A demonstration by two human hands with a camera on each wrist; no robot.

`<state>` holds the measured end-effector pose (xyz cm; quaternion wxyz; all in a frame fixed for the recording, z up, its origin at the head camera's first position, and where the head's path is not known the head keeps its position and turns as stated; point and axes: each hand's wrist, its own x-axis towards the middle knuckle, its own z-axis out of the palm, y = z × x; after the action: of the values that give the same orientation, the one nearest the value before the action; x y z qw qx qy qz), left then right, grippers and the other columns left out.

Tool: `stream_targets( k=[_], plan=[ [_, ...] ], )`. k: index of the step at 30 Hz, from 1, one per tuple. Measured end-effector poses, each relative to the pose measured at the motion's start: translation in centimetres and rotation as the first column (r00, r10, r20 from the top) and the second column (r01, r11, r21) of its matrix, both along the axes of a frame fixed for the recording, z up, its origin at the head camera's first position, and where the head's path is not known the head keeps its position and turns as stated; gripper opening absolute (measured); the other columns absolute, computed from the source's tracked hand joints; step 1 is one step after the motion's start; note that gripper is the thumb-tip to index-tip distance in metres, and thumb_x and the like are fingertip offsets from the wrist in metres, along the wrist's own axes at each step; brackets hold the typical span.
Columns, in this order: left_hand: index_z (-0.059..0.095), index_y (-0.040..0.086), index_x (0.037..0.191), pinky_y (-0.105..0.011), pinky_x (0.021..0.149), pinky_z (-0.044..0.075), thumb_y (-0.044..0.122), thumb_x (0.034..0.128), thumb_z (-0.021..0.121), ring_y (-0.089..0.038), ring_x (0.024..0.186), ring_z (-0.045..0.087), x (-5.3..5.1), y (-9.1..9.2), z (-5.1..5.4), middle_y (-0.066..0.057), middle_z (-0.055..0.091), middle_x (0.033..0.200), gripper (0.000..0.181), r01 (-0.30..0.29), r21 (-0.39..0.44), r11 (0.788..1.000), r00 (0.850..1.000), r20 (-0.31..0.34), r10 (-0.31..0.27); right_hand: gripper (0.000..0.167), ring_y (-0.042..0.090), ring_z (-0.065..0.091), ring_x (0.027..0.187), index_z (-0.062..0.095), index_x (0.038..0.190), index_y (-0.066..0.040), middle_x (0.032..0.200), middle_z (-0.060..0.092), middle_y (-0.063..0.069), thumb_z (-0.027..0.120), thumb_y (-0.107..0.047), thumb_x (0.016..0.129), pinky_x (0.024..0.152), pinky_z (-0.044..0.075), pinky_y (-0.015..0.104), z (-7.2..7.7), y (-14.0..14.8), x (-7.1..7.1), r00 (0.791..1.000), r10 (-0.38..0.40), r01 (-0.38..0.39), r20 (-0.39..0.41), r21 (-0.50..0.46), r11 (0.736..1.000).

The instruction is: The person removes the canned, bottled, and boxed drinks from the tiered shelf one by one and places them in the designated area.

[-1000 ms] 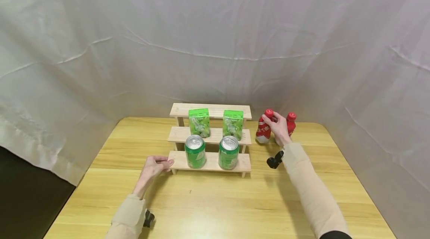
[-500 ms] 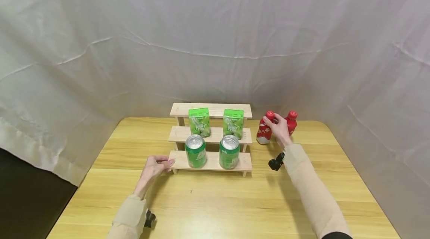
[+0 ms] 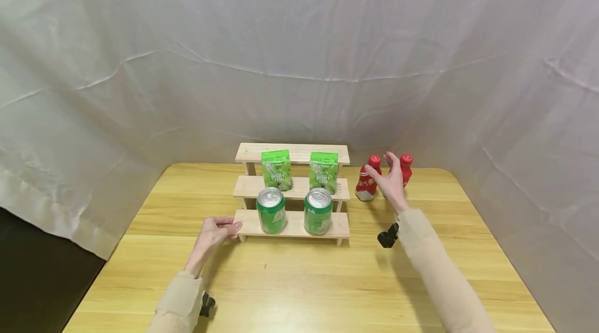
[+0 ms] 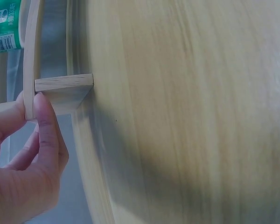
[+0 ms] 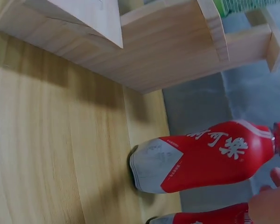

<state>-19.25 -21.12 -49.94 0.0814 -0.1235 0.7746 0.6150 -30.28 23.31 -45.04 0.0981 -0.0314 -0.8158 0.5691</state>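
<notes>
My left hand (image 3: 215, 234) pinches the left end of the bottom board on a three-step wooden stand (image 3: 292, 152); in the left wrist view the thumb and fingertips lie on both sides of that board (image 4: 31, 60). Beside the stand on the right, a red and white cola bottle (image 3: 366, 184) stands upright on the table. Around its neck my right hand (image 3: 393, 182) is spread, thumb and forefinger apart, not gripping. The right wrist view shows this bottle (image 5: 210, 158) with fingers on either side of its red cap. A second red bottle (image 3: 406, 169) is partly hidden behind the hand.
Two green drink cans (image 3: 271, 213) stand on the bottom step. Two green juice boxes (image 3: 277, 170) stand on the middle step. A grey curtain (image 3: 299, 62) hangs behind and beside the wooden table (image 3: 290, 291).
My right hand has loosened from the bottle's cap; its forefinger has lifted away and the wrist has shifted slightly toward me. The left hand stays on the stand.
</notes>
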Motion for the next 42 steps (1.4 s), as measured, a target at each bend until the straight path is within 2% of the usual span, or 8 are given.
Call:
stream_targets(
  k=[6,11,17,22,27,31,36,42],
  plan=[
    [0.053,-0.021,0.126,-0.028,0.076,0.065,0.007,0.0931,0.07,-0.011,0.074,0.067,0.0,-0.2,0.2,-0.021,0.07,0.101,0.047,0.009,0.001,1.0,1.0,-0.004,-0.009,0.079,0.029,0.024,0.154,0.031,0.155,-0.011,0.162,0.033,0.013,0.075,-0.028,0.091,0.13,0.019,0.057,0.4,-1.1,1.3,0.992,-0.03,0.031,-0.119,0.011,0.999],
    [0.053,-0.022,0.127,-0.027,0.076,0.065,0.006,0.093,0.07,-0.01,0.074,0.067,0.0,-0.3,0.1,-0.02,0.07,0.101,0.047,0.008,0.006,1.0,1.0,0.001,-0.008,0.077,0.031,0.03,0.15,0.035,0.154,-0.012,0.16,0.035,0.013,0.075,-0.025,0.09,0.127,0.024,0.058,1.5,-2.9,2.5,0.978,0.042,-0.034,-0.206,0.044,0.998],
    [0.053,-0.021,0.126,-0.027,0.076,0.065,0.005,0.0934,0.069,-0.01,0.074,0.067,0.0,-0.2,0.1,-0.018,0.07,0.1,0.045,0.006,0.005,1.0,1.0,0.002,-0.006,0.081,0.031,0.015,0.157,0.03,0.157,-0.023,0.169,0.018,0.007,0.074,-0.034,0.091,0.126,0.018,0.067,3.3,-5.0,3.2,0.965,0.225,-0.202,-0.132,0.169,0.965],
    [0.053,-0.022,0.125,-0.027,0.076,0.065,0.005,0.0931,0.069,-0.011,0.073,0.067,0.0,-0.2,0.0,-0.019,0.069,0.1,0.044,0.003,0.003,1.0,1.0,0.0,-0.003,0.085,0.033,0.009,0.159,0.029,0.158,-0.026,0.172,0.006,0.004,0.076,-0.039,0.088,0.122,0.017,0.074,4.2,-6.3,3.2,0.949,0.305,-0.283,-0.075,0.222,0.933],
    [0.054,-0.022,0.125,-0.026,0.075,0.065,0.005,0.093,0.069,-0.01,0.072,0.067,0.1,-0.2,0.0,-0.02,0.069,0.101,0.044,0.004,0.001,1.0,1.0,-0.007,-0.004,0.085,0.031,0.013,0.158,0.035,0.156,-0.02,0.171,0.014,0.006,0.08,-0.037,0.085,0.124,0.021,0.07,4.7,-7.4,2.9,0.935,0.344,-0.314,-0.086,0.252,0.916],
    [0.054,-0.022,0.125,-0.026,0.075,0.065,0.005,0.0928,0.069,-0.01,0.073,0.067,0.1,-0.1,0.1,-0.019,0.07,0.1,0.044,0.007,0.001,1.0,1.0,-0.01,-0.007,0.082,0.033,0.02,0.156,0.041,0.152,-0.015,0.167,0.028,0.009,0.082,-0.034,0.084,0.125,0.023,0.067,4.8,-8.0,2.6,0.928,0.355,-0.317,-0.114,0.261,0.912],
    [0.055,-0.02,0.125,-0.028,0.076,0.065,0.005,0.0928,0.069,-0.011,0.073,0.067,0.1,0.0,0.2,-0.015,0.07,0.095,0.043,0.009,-0.003,1.0,1.0,-0.003,-0.009,0.075,0.037,0.044,0.141,0.048,0.146,-0.011,0.15,0.052,0.011,0.084,-0.029,0.083,0.118,0.038,0.061,5.1,-8.7,2.5,0.917,0.363,-0.312,-0.167,0.269,0.911],
    [0.056,-0.02,0.124,-0.028,0.075,0.065,0.005,0.0927,0.07,-0.012,0.074,0.067,0.1,0.0,0.3,-0.012,0.071,0.092,0.042,0.01,-0.008,1.0,1.0,0.0,-0.01,0.07,0.033,0.056,0.122,0.053,0.142,-0.008,0.139,0.06,0.014,0.085,-0.025,0.082,0.104,0.051,0.051,5.3,-9.1,2.3,0.916,0.366,-0.316,-0.162,0.267,0.91]
  ],
)
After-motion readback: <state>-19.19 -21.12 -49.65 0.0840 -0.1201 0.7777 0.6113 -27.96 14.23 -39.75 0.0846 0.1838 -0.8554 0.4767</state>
